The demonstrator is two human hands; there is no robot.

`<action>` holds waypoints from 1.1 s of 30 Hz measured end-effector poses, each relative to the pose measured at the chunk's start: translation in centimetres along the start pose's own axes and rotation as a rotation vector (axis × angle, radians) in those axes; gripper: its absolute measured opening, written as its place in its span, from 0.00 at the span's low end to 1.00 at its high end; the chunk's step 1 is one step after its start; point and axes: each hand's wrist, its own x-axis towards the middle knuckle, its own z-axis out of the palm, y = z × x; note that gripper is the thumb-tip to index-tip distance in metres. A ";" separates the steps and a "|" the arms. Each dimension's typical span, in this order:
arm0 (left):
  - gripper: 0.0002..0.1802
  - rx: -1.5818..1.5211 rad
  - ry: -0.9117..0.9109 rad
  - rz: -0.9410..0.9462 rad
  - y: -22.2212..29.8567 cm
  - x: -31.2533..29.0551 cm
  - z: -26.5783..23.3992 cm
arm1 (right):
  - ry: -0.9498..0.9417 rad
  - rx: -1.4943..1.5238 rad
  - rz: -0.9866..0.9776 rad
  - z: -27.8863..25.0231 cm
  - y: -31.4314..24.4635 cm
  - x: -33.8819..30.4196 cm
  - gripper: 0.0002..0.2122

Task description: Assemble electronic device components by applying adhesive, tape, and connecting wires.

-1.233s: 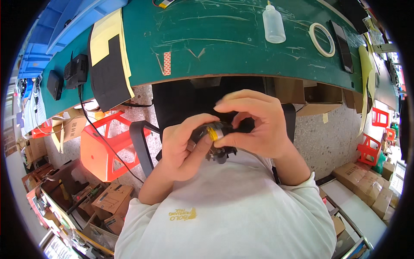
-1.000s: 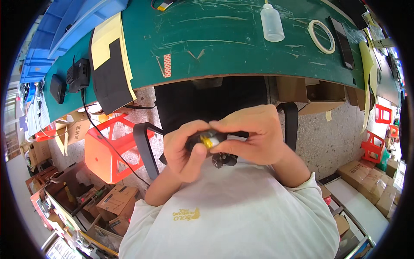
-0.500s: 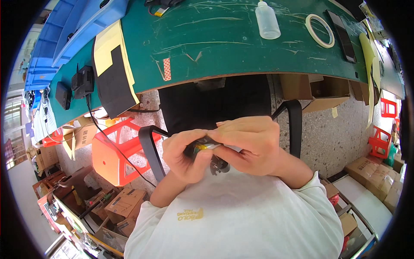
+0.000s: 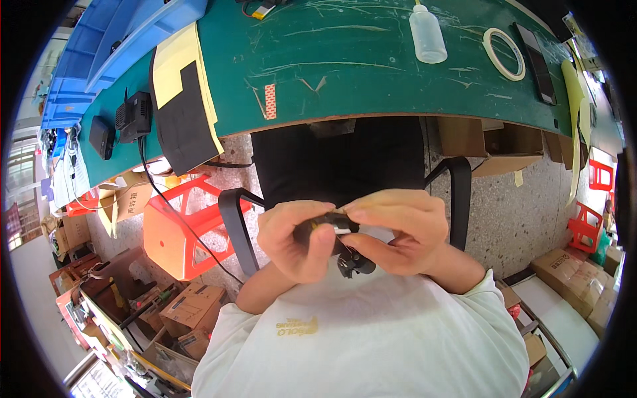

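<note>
In front of my chest, both hands work on a small black part (image 4: 326, 224) with a pale, shiny strip and a bit of yellow on it. My left hand (image 4: 292, 240) is closed around its left side, the thumb lying against the front. The fingers of my right hand (image 4: 403, 231) pinch at its right end. Just below, between my hands, hangs a dark, rounded piece (image 4: 355, 265); thin wires seem to run up from it toward the part. My fingers cover much of the part, so its exact kind is hidden.
Ahead stands a green bench (image 4: 318, 79) bearing a squeeze bottle (image 4: 428, 36), a tape roll (image 4: 504, 54), a dark phone-like slab (image 4: 534, 63), black and yellow sheets (image 4: 182, 116), a black charger-like box (image 4: 135, 116) and a blue bin (image 4: 133, 46). A red stool (image 4: 176, 239) stands left.
Both hands have shifted slightly right and down with the part. The part is turned so its pale strip shows more, and the dark piece below is more exposed.
</note>
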 end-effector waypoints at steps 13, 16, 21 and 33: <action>0.13 -0.559 0.178 -0.566 -1.5 -0.3 2.3 | -0.161 -0.099 0.480 0.5 0.0 -0.8 0.34; 0.14 -0.506 0.064 -0.574 -1.8 -0.3 1.2 | -0.139 -0.050 0.527 -0.5 0.4 -1.0 0.30; 0.16 -0.526 -0.306 -0.660 -1.2 1.0 -0.4 | -0.272 0.054 0.669 -2.9 0.7 -0.2 0.24; 0.22 -0.690 -0.769 -1.040 -2.5 1.2 -0.5 | -0.450 -0.090 0.638 -3.6 0.8 0.3 0.20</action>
